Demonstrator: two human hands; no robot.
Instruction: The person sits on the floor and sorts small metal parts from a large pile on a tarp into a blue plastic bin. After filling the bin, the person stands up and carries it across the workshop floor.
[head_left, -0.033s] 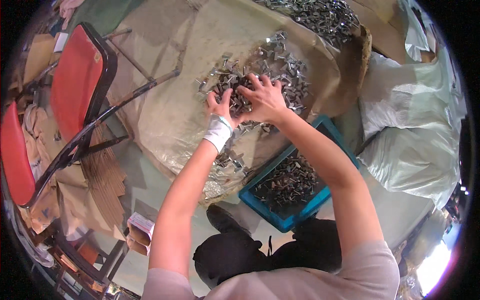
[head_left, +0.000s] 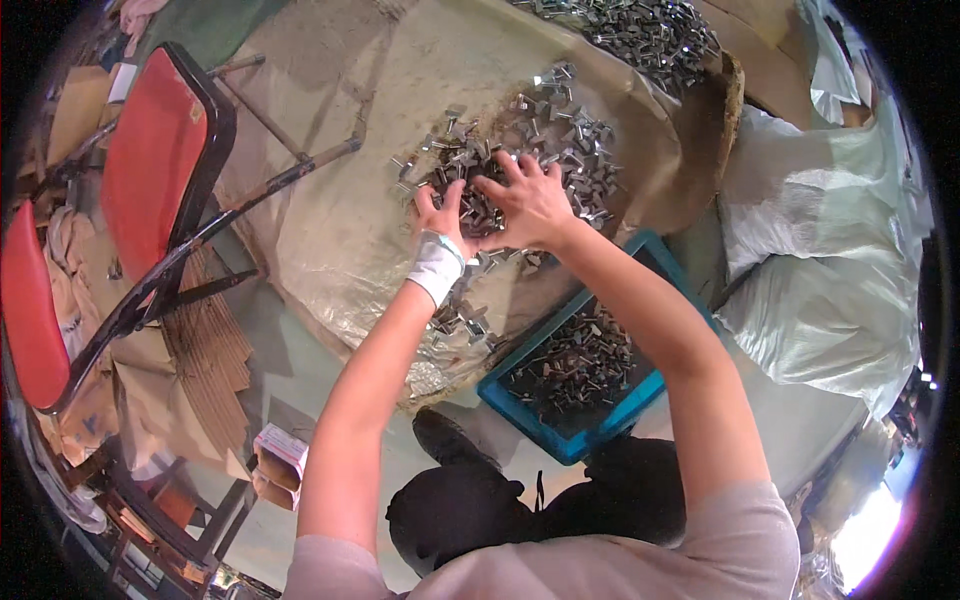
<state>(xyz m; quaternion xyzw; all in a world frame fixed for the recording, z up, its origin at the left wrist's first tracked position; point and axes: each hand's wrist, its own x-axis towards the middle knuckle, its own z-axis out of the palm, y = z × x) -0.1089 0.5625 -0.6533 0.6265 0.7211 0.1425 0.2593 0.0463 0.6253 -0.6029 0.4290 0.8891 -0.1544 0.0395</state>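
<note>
Both of my hands rest on a pile of small shiny metal parts [head_left: 585, 150], each with a flat plate and a thin pin. My left hand [head_left: 442, 212], with a white wrap at the wrist, has its thumb and fingers apart at the pile's near left side. Opposite it, my right hand [head_left: 528, 205] spreads its fingers down over the parts. The heels of the hands nearly meet, with several parts between them. Fingertips are partly hidden among the pieces. Under the pile lies a tan plastic sheet [head_left: 330, 235].
A blue crate [head_left: 520, 422] holding darker metal parts [head_left: 580, 365] stands close to my knees. Another metal heap [head_left: 655, 45] lies at the far right. A red folding chair [head_left: 155, 150] and stacked cardboard [head_left: 205, 350] are left; white sacks [head_left: 815, 310] sit right.
</note>
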